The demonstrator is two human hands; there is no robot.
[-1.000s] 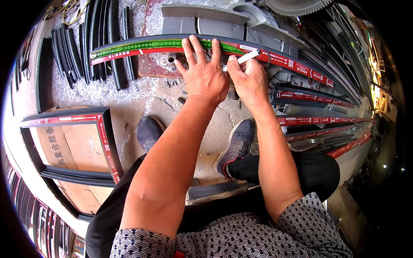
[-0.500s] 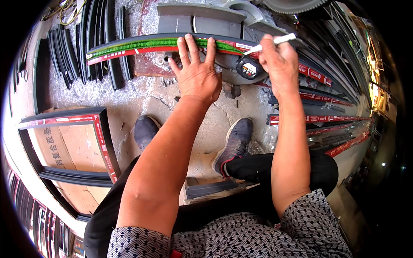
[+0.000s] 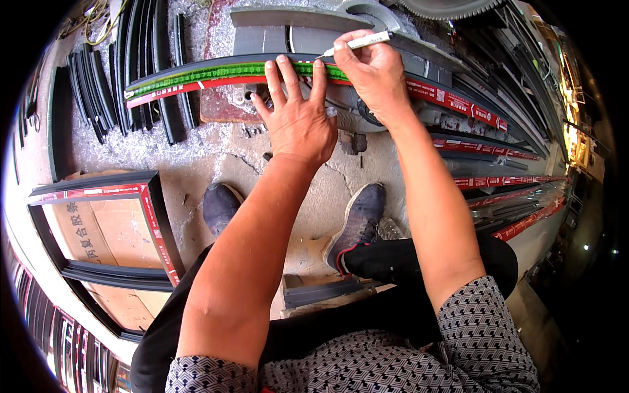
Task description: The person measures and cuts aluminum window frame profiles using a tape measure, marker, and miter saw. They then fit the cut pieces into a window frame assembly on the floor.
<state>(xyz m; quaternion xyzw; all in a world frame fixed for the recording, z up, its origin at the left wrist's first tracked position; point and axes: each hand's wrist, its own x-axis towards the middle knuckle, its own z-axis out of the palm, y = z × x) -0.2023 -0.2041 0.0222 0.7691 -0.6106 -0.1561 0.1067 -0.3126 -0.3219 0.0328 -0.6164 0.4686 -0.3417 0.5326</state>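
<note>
A long dark frame profile [image 3: 262,59] with red printed film lies crosswise at the top. Along it stretches the green blade [image 3: 196,76] of a tape measure. My left hand [image 3: 300,128] is open, its spread fingers lying across the blade and profile. In my right hand [image 3: 380,77] is a white marker pen [image 3: 368,41], pinched between thumb and fingers. Its tip is at the profile's far edge, close to my left fingertips; whether it touches cannot be told. The black tape measure case [image 3: 365,112] is mostly hidden behind my right wrist.
A toothed saw blade [image 3: 452,9] and a grey metal fence [image 3: 301,18] stand beyond the profile. Black strips [image 3: 95,92] lie far left, and a dark frame [image 3: 98,268] over cardboard sits near left. Several red-filmed profiles [image 3: 511,181] are stacked at right. My shoes [image 3: 363,213] rest on the floor.
My right hand has moved left and farther away with the marker pen, from beside the tape case to my left fingertips. My left hand stays on the blade.
</note>
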